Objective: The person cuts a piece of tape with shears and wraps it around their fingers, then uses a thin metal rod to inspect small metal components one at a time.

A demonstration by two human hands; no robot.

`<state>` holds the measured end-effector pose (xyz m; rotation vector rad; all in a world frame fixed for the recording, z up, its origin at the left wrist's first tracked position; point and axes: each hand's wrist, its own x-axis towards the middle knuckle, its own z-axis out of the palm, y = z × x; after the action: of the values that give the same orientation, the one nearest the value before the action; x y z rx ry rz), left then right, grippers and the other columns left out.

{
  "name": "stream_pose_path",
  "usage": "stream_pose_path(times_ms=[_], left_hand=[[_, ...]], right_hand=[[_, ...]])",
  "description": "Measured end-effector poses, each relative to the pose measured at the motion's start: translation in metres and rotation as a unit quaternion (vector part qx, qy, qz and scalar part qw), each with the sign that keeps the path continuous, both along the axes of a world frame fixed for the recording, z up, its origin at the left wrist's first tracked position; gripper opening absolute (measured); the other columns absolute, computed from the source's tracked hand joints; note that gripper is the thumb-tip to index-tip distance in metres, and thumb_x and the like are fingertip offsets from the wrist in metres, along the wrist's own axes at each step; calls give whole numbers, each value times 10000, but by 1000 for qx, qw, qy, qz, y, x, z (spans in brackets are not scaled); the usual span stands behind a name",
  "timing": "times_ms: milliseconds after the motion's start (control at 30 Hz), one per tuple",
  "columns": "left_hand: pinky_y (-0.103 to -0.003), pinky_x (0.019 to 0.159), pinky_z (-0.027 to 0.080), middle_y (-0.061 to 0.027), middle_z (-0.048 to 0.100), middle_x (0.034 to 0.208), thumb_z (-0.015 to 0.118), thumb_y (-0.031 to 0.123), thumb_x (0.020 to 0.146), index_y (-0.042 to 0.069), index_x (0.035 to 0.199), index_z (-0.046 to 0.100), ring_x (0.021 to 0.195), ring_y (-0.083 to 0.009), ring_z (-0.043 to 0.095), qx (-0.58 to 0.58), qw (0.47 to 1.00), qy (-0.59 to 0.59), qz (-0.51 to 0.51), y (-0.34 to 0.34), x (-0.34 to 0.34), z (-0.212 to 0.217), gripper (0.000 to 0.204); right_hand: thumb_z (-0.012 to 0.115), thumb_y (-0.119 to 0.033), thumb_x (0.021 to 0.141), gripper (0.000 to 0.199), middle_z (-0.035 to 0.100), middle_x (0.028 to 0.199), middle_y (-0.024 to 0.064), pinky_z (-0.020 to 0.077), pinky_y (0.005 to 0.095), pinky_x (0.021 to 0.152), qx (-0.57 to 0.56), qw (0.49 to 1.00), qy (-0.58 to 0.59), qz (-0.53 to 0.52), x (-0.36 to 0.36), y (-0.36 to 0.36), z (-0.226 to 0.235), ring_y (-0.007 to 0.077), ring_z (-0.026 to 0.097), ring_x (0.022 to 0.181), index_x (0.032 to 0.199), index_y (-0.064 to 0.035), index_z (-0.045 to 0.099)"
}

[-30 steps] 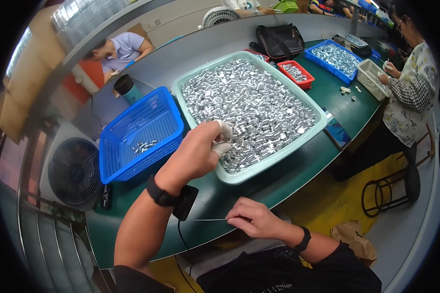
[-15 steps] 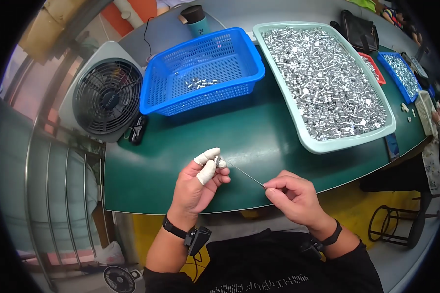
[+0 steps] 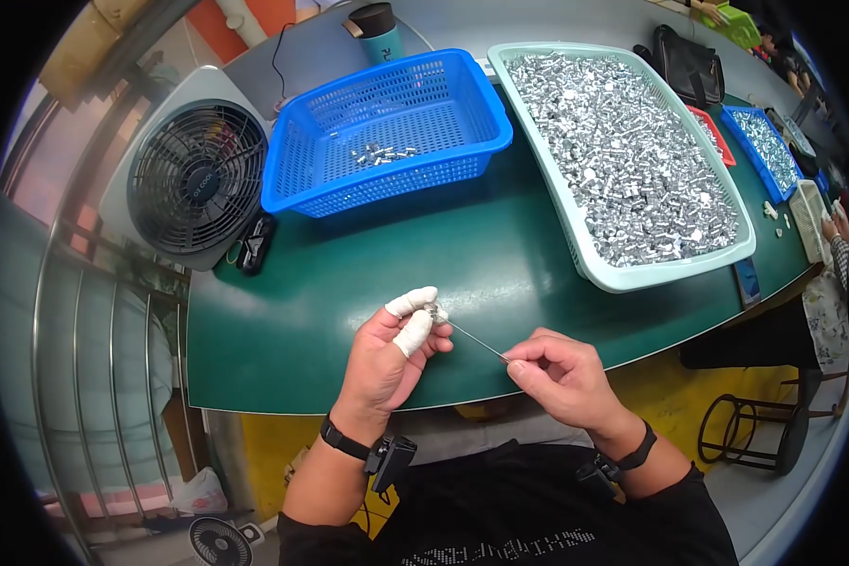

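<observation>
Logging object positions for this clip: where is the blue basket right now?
In the head view, the blue basket sits on the green table at upper left, between the grey fan and the pale green tray.

Your left hand (image 3: 387, 354) has white finger cots on the thumb and forefinger. Each wrist carries a black band with a small black device clipped to it, and your right hand (image 3: 561, 377) is bare. You wear a black top with pale lettering across the chest.
</observation>
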<state>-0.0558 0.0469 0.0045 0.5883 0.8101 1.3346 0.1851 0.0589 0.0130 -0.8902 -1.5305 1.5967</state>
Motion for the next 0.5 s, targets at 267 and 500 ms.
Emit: stream_pose_path(times_ms=[267, 500], left_hand=[[-307, 776, 538, -100, 654, 1024, 618, 28, 941, 19, 1173, 632, 895, -182, 634, -7, 998, 48, -28, 1, -6, -1, 233], [-306, 698, 508, -114, 659, 981, 662, 13, 893, 11, 1103, 658, 826, -191, 615, -43, 990, 33, -134, 5, -19, 4, 211]], right_hand=[[655, -34, 911, 98, 583, 818, 16, 405, 202, 565, 25, 999, -34, 2, 6, 3, 0, 40, 513, 673, 979, 19, 702], [676, -2, 861, 105, 580, 787, 50, 412, 248, 546, 161, 982, -96, 15, 15, 13, 10, 99, 539, 636, 961, 11, 706]])
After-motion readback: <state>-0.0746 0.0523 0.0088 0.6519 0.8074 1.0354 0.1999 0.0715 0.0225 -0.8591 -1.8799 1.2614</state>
